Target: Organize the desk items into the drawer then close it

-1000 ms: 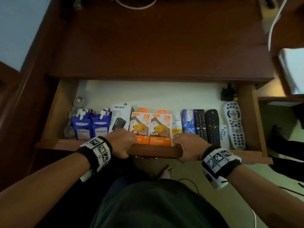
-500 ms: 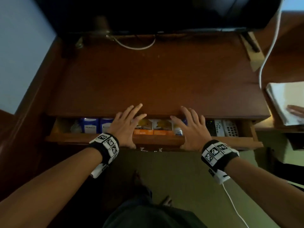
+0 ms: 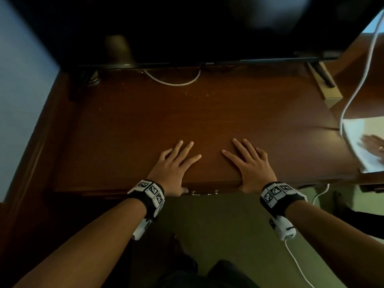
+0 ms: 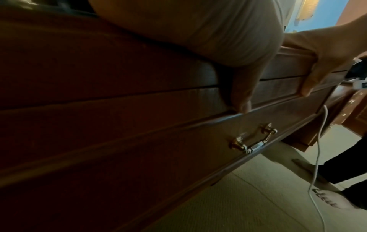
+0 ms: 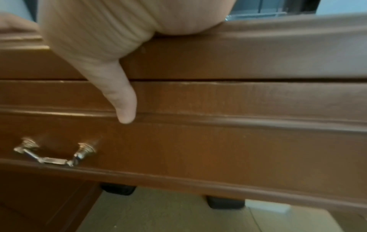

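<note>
Two hands are laid flat on the desk top (image 3: 207,113) at its near edge, one to each side of the middle. The left hand (image 3: 173,165) has its fingers straight and spread on the wood, and its thumb (image 4: 243,100) is hooked down over the edge so that the tip meets the upper moulding of the drawer front (image 4: 178,149). The right hand (image 3: 252,165) is set the same way, fingers spread and flat, with its thumb (image 5: 124,108) hanging down against the same moulding.

Nothing is gripped by either hand. The drawer lies directly below the palms, its long axis running left to right along the near edge of the desk, and in both wrist views only a thin dark seam is seen between its front and the desk edge above, so it is judged to be fully pushed in or very nearly so. The brass handle (image 5: 53,153) hangs untouched between the two thumbs, somewhat nearer the left thumb. No desk items are seen lying on the desk top between the hands and the screen (image 3: 207,28) at the far edge. Any last push would be directed away from the body.
</note>
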The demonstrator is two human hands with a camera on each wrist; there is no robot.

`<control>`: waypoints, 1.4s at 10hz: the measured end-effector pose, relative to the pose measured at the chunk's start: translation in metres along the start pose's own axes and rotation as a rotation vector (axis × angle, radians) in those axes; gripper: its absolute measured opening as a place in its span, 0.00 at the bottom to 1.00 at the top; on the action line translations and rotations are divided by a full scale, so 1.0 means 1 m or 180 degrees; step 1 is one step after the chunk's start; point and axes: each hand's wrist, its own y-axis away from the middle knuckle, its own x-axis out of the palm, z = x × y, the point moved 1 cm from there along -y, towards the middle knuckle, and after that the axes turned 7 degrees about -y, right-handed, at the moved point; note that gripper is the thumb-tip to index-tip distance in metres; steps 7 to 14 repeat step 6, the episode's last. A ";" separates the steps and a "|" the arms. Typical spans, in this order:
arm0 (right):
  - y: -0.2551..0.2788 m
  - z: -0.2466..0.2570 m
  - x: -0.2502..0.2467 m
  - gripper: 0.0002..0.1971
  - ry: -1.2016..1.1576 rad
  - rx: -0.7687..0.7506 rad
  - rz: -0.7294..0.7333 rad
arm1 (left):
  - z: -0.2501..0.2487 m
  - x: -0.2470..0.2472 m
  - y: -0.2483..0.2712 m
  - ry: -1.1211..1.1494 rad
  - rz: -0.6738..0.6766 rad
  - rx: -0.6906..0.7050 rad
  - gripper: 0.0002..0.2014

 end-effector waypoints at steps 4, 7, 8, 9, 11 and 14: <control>0.014 0.015 0.005 0.62 -0.0278 0.0506 -0.0333 | -0.004 -0.006 0.008 0.0285 -0.0015 -0.0201 0.55; 0.068 0.028 0.045 0.57 -0.0734 0.0561 -0.1119 | -0.027 0.022 0.067 0.1695 -0.0991 -0.1016 0.21; 0.068 0.028 0.045 0.57 -0.0734 0.0561 -0.1119 | -0.027 0.022 0.067 0.1695 -0.0991 -0.1016 0.21; 0.068 0.028 0.045 0.57 -0.0734 0.0561 -0.1119 | -0.027 0.022 0.067 0.1695 -0.0991 -0.1016 0.21; 0.068 0.028 0.045 0.57 -0.0734 0.0561 -0.1119 | -0.027 0.022 0.067 0.1695 -0.0991 -0.1016 0.21; 0.068 0.028 0.045 0.57 -0.0734 0.0561 -0.1119 | -0.027 0.022 0.067 0.1695 -0.0991 -0.1016 0.21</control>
